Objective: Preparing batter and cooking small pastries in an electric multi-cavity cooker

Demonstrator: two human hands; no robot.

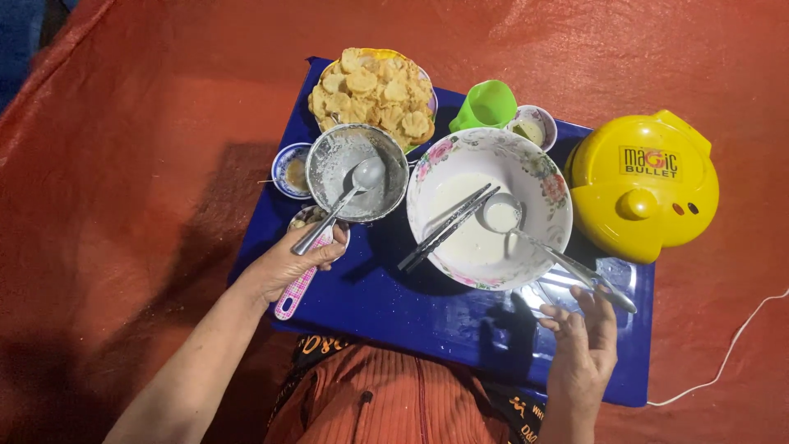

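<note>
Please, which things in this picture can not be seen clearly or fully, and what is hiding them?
All in the head view:
- Small patterned dish under the left hand: mostly covered by the hand and the spoon handle.
- Pink checked handle: its upper end is hidden under the left hand.
- Small blue-rimmed saucer: partly behind the metal bowl.
- Right hand: contact with the ladle handle is unclear.

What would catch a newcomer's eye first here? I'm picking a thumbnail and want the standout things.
Probably the bright yellow rounded appliance at the right end of the blue tray table, against the red floor covering. Next, the big floral bowl of white batter in the middle, chopsticks and a ladle resting in it. Behind, a basket of pale fried pieces; the left hand holds a spoon in the metal bowl.
</note>
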